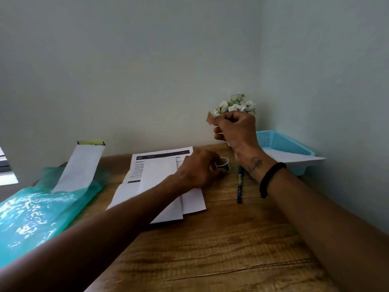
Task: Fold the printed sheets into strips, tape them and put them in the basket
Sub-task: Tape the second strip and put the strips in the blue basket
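Left hand [197,171] grips the tape roll [222,163] just right of the folded sheet [160,182]; right hand [233,128] pinches a tape piece [210,118] above it. Basket [282,144] sits far right. The tape could curl onto itself.

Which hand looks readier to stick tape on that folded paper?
The right hand: it is raised and already pinches a torn piece of tape. The left hand is busy holding the tape roll beside the folded paper.
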Demonstrator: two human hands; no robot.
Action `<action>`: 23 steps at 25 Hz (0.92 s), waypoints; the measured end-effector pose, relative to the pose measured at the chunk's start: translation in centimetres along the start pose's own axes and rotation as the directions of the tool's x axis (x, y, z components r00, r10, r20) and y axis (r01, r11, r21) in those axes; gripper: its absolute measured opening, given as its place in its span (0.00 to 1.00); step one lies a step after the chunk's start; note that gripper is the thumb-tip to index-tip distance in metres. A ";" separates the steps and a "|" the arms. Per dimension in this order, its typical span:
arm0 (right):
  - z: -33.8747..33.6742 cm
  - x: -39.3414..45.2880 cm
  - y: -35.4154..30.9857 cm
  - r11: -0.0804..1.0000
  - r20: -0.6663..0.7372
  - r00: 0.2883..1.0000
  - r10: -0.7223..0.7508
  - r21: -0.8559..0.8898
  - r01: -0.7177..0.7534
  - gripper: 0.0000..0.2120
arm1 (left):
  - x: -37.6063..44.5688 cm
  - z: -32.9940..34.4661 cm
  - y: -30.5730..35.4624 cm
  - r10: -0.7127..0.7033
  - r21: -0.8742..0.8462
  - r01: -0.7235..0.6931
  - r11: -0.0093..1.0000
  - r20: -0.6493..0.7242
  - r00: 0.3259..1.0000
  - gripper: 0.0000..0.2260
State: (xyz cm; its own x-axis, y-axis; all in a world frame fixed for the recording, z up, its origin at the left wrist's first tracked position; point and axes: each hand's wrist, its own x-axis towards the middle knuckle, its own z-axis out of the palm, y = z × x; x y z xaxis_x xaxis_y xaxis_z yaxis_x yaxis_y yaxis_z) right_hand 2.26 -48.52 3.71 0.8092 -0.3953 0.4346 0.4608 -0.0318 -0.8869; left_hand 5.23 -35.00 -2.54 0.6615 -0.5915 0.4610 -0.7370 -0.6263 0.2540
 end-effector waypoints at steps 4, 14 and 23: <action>0.0 -0.1 0.2 1.000 0.011 1.000 0.014 -0.005 -0.014 0.08 | -0.2 0.2 -0.3 -0.020 -0.005 0.020 1.000 -0.002 1.000 0.14; -0.1 -0.2 0.7 0.995 0.067 0.993 0.098 0.010 -0.099 0.08 | -2.9 -3.1 -0.5 -0.280 -0.033 0.279 0.960 -0.202 0.939 0.25; 4.4 -4.9 3.1 0.836 0.503 0.699 0.509 -0.094 -0.541 0.26 | -12.2 -11.9 -4.2 -0.843 -0.751 0.621 0.225 0.170 0.511 0.26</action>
State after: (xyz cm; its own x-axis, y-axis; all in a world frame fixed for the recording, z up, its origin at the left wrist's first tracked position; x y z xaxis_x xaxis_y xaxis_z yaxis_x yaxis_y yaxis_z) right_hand 1.30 -42.67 -0.49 0.9831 0.1694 -0.0690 -0.0869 0.1007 -0.9911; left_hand -1.42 -19.11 0.86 0.9826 0.1394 -0.1230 0.1409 -0.1263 0.9819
